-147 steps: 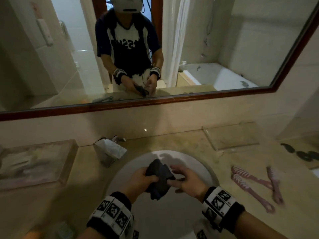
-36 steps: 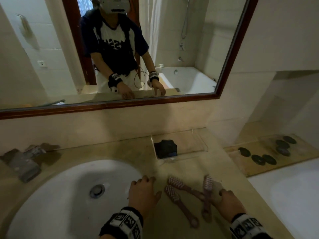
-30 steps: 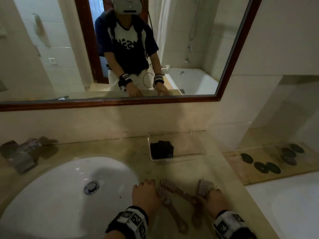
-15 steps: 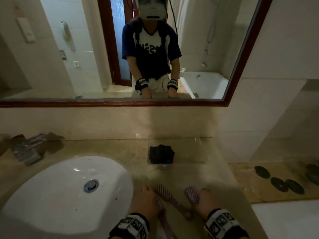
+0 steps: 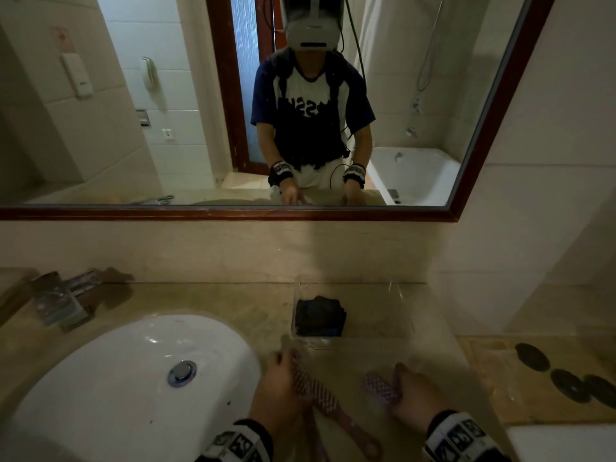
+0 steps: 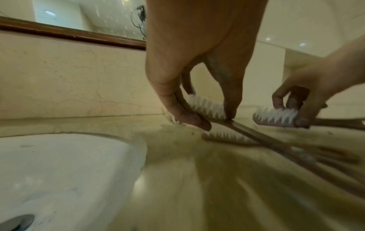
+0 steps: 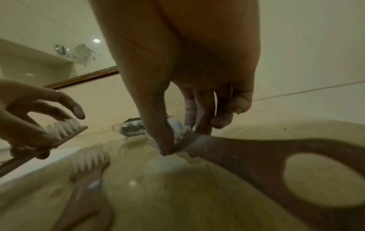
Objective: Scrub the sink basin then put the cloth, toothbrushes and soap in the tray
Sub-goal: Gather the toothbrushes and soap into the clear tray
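The dark cloth [image 5: 320, 316] lies in the left end of the clear tray [image 5: 383, 331] at the back of the counter. My left hand [image 5: 283, 378] pinches one pink toothbrush [image 5: 311, 386] by its bristled head [image 6: 205, 107], which is lifted off the counter. My right hand [image 5: 403, 381] pinches a second pink toothbrush [image 5: 378, 388] at its head [image 7: 177, 136]; its looped handle [image 7: 296, 171] trails toward the wrist. A third toothbrush [image 6: 227, 137] lies flat on the counter between my hands. I see no soap that I can name.
The white sink basin [image 5: 133, 378] with its metal drain [image 5: 181, 373] is left of my hands. Crumpled packets [image 5: 60, 301] lie at the back left. Several dark round discs [image 5: 533, 356] sit on a board at the right. A mirror runs along the wall.
The cloth went from both hands over the sink into the tray. My hands came down on the toothbrushes, and each now pinches one with its head raised.
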The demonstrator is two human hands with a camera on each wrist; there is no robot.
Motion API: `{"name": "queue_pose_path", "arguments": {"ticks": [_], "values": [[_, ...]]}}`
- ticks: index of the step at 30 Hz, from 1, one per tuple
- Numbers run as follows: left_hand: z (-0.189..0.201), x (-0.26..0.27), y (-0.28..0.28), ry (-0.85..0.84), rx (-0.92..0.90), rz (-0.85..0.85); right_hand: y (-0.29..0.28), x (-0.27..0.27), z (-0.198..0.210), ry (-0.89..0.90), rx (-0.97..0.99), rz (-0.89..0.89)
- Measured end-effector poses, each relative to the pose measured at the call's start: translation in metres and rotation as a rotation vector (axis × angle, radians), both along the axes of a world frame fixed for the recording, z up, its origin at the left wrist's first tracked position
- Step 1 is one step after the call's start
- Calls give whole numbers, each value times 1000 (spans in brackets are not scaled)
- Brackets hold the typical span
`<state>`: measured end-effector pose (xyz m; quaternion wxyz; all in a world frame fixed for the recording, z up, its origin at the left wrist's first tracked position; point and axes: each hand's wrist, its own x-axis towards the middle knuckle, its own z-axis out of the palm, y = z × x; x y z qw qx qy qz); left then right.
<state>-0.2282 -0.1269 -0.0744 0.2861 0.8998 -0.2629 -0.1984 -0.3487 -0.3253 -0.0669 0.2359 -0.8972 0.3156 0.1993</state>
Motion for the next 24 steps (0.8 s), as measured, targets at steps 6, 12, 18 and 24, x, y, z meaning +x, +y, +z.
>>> {"name": "queue_pose_path", "arguments": {"ticks": [6,12,18,24], "values": [[46,54,-21,-131,-325,104,-23,19,19,-367,236,-247],[79,88,-93,-176,-421,15,-61,64,47,-675,263,-458],[49,98,-152,-68,-314,-8,-87,107,31,-662,216,-490],[19,112,-183,3,-116,-90,-94,134,-2,-594,208,-407]]}}
